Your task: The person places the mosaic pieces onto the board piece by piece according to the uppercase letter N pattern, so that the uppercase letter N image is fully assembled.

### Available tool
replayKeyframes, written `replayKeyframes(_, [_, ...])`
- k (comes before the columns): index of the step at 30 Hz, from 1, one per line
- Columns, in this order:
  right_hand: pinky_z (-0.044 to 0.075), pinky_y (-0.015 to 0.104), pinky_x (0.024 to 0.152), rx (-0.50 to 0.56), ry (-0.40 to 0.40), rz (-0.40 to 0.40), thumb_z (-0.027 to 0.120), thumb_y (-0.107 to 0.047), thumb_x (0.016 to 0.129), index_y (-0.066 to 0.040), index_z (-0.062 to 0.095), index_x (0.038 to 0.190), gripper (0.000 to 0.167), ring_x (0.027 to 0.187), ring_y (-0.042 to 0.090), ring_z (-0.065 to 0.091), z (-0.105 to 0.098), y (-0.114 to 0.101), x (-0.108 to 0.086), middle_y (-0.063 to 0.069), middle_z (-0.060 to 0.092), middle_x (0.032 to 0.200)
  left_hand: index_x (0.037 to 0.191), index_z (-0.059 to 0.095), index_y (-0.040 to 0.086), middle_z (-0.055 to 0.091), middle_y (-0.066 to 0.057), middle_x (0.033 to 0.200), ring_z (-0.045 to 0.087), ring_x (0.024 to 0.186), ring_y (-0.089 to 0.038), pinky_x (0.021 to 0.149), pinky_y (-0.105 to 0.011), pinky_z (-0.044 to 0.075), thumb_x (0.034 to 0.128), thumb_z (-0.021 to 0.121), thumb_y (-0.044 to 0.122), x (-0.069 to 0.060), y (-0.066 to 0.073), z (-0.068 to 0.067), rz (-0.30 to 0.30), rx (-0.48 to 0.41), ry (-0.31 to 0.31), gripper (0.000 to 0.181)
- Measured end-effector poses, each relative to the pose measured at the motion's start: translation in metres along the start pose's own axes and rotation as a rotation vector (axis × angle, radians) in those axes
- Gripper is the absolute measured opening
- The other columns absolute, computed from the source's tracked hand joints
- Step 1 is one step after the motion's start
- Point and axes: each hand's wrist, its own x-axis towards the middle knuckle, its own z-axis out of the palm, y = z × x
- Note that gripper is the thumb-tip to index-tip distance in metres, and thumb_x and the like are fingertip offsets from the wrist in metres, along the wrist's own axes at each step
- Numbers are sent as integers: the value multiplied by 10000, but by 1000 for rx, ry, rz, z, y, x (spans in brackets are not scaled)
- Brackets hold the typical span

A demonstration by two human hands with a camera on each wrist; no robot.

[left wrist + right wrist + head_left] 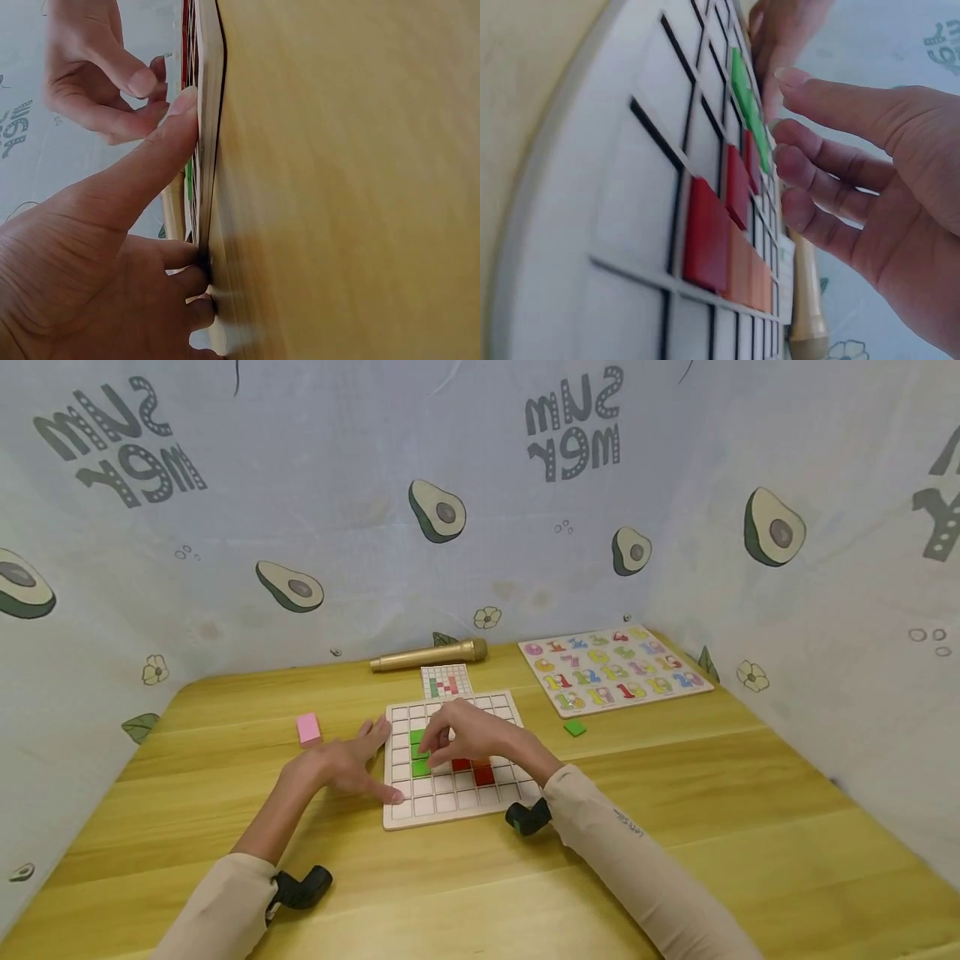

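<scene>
A white grid board (423,807) lies on the table, bearing green tiles (420,768) in a column and red tiles (484,776). Orange tiles (739,255) show beside a red one in the right wrist view. My left hand (345,766) rests at the board's left edge, its thumb touching the frame and its fingers spread along the side. Over the green tiles hovers my right hand (467,732), fingers loosely bent. In the right wrist view its thumb and fingertips stand apart with nothing visible between them. Part of the board is hidden beneath that hand.
Behind the board lies a small pattern card (446,681), with a gold microphone (429,656) beyond it. A number puzzle board (615,670) sits at the back right, near a loose green tile (574,727). A pink block (308,728) lies left of the board.
</scene>
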Motion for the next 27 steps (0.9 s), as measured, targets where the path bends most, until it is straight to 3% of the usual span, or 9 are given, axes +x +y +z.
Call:
replayKeyframes(8, [599, 272, 747, -29, 134, 36, 832, -49, 945, 1, 830, 1098, 162, 861, 129, 692, -24, 23, -41, 87, 793, 1023, 1753, 47, 140, -34, -173, 1811, 94, 1659, -418, 1251, -671, 265, 829, 863, 653, 3, 2, 1, 9, -2, 15, 1335])
replayKeyframes(12, [584, 297, 738, -52, 165, 85, 846, -69, 938, -9, 829, 1115, 188, 850, 135, 668, -31, 39, -60, 113, 760, 1052, 1752, 53, 122, -40, -183, 1809, 78, 1663, -410, 1248, -660, 278, 829, 876, 627, 1, 0, 2, 14, -16, 21, 1335])
replayKeyframes(23, [580, 382, 802, -25, 107, 220, 866, 9, 890, -15, 804, 1211, 329, 923, 252, 614, -66, 75, -107, 159, 701, 1156, 1749, 40, 107, -50, -211, 1801, 135, 1642, -463, 1218, -655, 327, 844, 862, 634, -3, -2, -1, 26, -13, 22, 1331])
replayKeyframes(26, [592, 400, 802, -17, 86, 226, 871, 26, 877, 7, 793, 1219, 351, 941, 339, 620, -76, 83, -121, 174, 696, 1186, 1749, 45, 109, -43, -208, 1802, 126, 1647, -451, 1230, -657, 309, 838, 860, 646, -2, -1, 0, 27, -21, 20, 1335])
replayKeyframes(27, [595, 404, 808, -11, 85, 238, 873, 31, 872, 11, 791, 1218, 356, 1030, 392, 635, -79, 85, -126, 180, 695, 1187, 1749, 44, 107, -43, -208, 1802, 115, 1649, -447, 1235, -659, 300, 836, 859, 651, -2, 0, 1, 31, -23, 18, 1338])
